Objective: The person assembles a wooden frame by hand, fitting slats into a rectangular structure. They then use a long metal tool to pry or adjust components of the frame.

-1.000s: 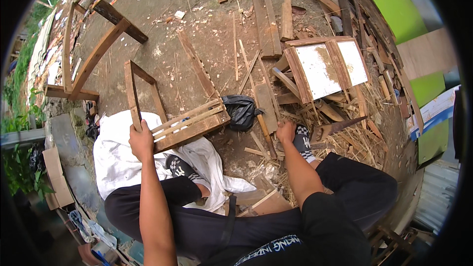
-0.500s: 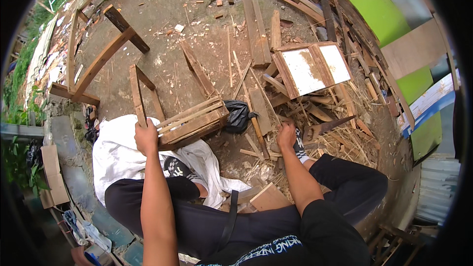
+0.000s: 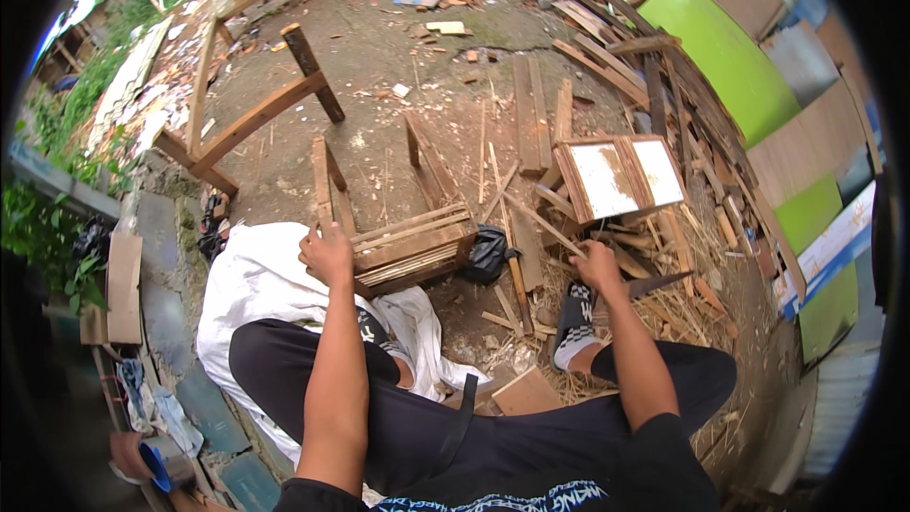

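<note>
Gripping the wooden crate (image 3: 408, 248) at its left end, the left hand (image 3: 327, 254) clamps a slat; right hand (image 3: 599, 267) closes on a blade handle (image 3: 654, 283). Crate sits centre, probably stiff, splintery, moderately light

The slatted wooden frame (image 3: 409, 248) lies on the ground ahead of the person's knees, its near-left corner under the left hand (image 3: 329, 253) and partly over the sack (image 3: 256, 280) spread to the left. Just right of the frame sits a crumpled bag (image 3: 488, 254), and farther right the right hand (image 3: 599, 268) rests on a tool (image 3: 654, 283) above the sandalled foot (image 3: 573, 315). Behind them lies the framed panel (image 3: 621, 175) among loose planks (image 3: 531, 109), with a wooden trestle (image 3: 256, 114) far left.
</note>
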A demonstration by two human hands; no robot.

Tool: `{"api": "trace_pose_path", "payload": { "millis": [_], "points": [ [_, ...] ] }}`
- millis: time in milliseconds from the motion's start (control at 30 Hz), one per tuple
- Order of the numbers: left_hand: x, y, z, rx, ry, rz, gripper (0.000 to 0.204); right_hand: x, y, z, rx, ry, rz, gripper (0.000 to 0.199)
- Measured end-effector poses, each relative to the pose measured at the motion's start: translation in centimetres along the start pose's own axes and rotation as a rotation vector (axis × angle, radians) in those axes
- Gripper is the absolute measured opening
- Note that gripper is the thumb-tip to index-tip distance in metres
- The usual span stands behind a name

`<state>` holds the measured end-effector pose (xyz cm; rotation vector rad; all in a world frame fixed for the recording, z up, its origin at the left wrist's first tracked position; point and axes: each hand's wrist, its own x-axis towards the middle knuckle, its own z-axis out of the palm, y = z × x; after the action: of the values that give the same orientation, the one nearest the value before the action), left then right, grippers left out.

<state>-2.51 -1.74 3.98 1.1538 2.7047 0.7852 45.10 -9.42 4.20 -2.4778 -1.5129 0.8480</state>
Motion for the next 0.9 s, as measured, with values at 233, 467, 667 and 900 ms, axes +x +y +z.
{"api": "trace_pose_path", "payload": {
  "millis": [233, 467, 667, 900],
  "points": [
    [-1.0, 4.3, -4.7, -0.403, 0.043, 0.255, 0.04, -6.5, -1.7, -13.2, -0.214, 0.289, -0.467, 0.033],
    [0.3, 10.3, -13.7, -0.143, -0.343, 0.951, 0.059, -9.0, -8.5, -18.6, -0.214, 0.402, -0.86, 0.018],
    [4.2, 8.2, -11.8, -0.185, -0.611, 0.775, 0.063, -7.2, -12.4, -18.6, -0.124, 0.376, -1.107, 0.017],
    [4.8, 5.5, -13.1, -0.657, -0.845, 0.311, 0.032, -3.2, -13.7, -16.6, -0.041, 0.196, -0.942, 0.022]
  ]
}}
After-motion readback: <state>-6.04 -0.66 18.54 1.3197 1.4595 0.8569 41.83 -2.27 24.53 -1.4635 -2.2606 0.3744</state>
